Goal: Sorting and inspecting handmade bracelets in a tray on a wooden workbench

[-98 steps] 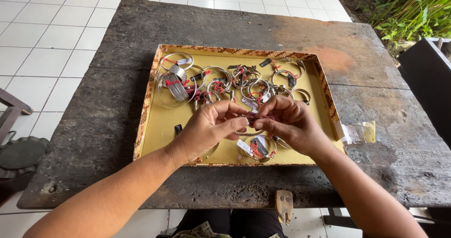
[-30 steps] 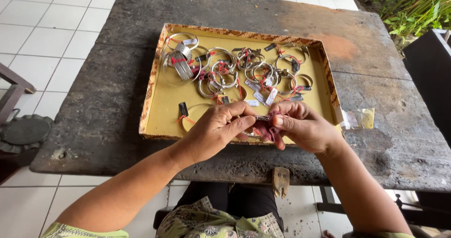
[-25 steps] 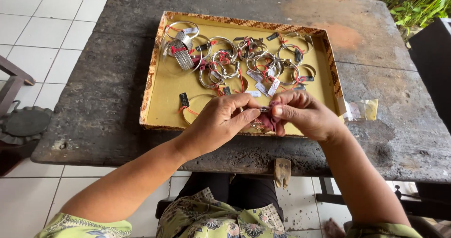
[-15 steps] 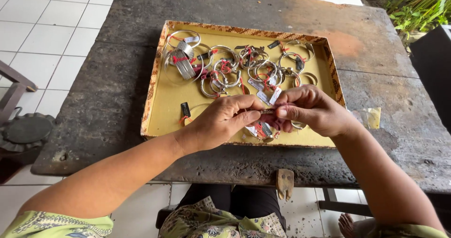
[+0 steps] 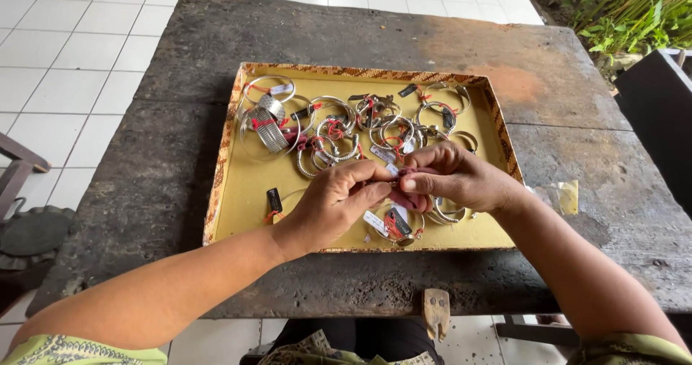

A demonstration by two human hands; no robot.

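Both hands meet right over the front middle of the tray. The left hand [image 5: 335,203] has thumb and forefinger pressed together on something tiny, and the right hand [image 5: 454,177] pinches the same spot from the other side, fingertips nearly touching. What's between them looks like a bit of red thread [image 5: 407,172], probably the tie of a tag, but it's too small and too covered by fingers to say for sure.

Just below the hands lies a thin silver bangle with a white tag and red tie [image 5: 393,224], resting on the tray floor near the front edge. A small black tag [image 5: 274,199] sits off to the left of it.

The shallow yellow tray with a patterned woven rim [image 5: 216,185] holds a loose pile of silver bangles and rings with red ties [image 5: 346,131] along its far half, with a wide ribbed silver cuff [image 5: 270,123] at the far left. The tray sits on a dark weathered stone table [image 5: 144,192]; a small clear plastic bag [image 5: 562,196] lies just right of the tray.

For fiddly thread work like this, I'd say keep the pinch close to the knot, hands low over the tray so nothing drops off the table, and pull gently so the thread doesn't snap.
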